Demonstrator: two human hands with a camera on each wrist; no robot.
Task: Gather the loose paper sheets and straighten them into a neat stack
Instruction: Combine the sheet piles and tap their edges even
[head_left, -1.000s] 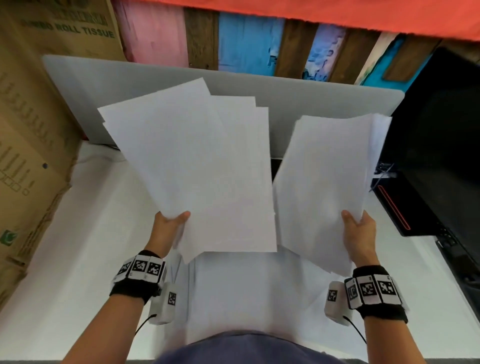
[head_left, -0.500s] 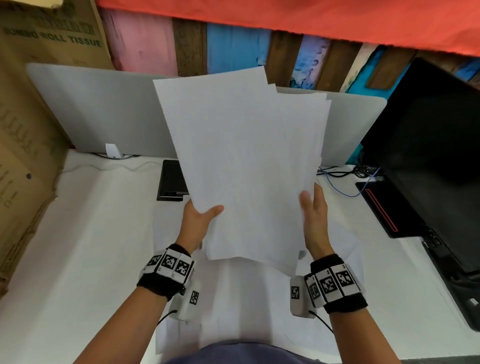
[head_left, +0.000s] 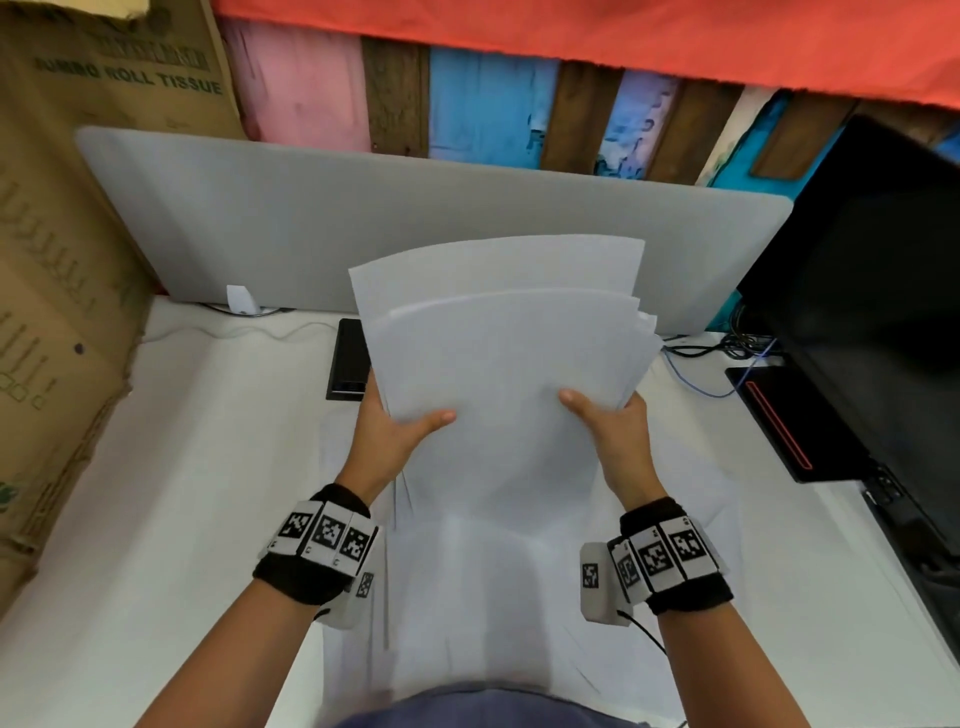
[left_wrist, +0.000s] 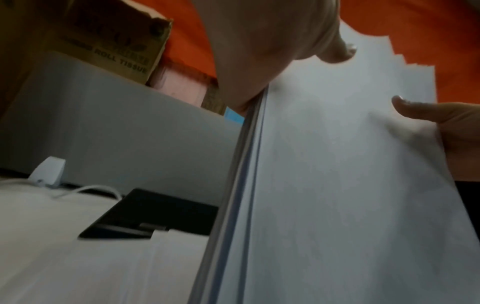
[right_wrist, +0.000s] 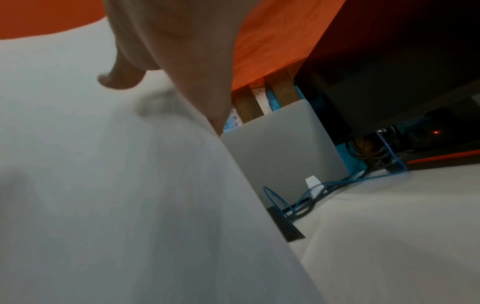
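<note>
Both forearms reach forward from the body, wrists banded with black cuffs carrying printed marker tiles. The left hand (head_left: 392, 436) grips the left edge of the paper sheets (head_left: 498, 364), its thumb laid flat across the front sheet and pointing right, the fingers hidden behind the paper. The right hand (head_left: 615, 441) mirrors it on the right edge, thumb across the front and pointing left, fingers likewise out of sight behind. Each hand pinches the bundle between thumb and fingers.

The sheets stand nearly upright between the two hands, lifted above the white table (head_left: 171, 467), bowed slightly. Their top edges are uneven: one sheet rises higher than the rest, and corners fan out at the upper right. In the left wrist view the layered left edges of the sheets (left_wrist: 246, 185) show as separate lines.

More paper (head_left: 493, 597) lies flat on the table below the hands. Behind stand a black device (head_left: 348, 358), a grey divider panel (head_left: 415, 223), a cardboard box (head_left: 62, 260) at left, and a dark monitor (head_left: 872, 291) with cables (head_left: 717, 353) at right.
</note>
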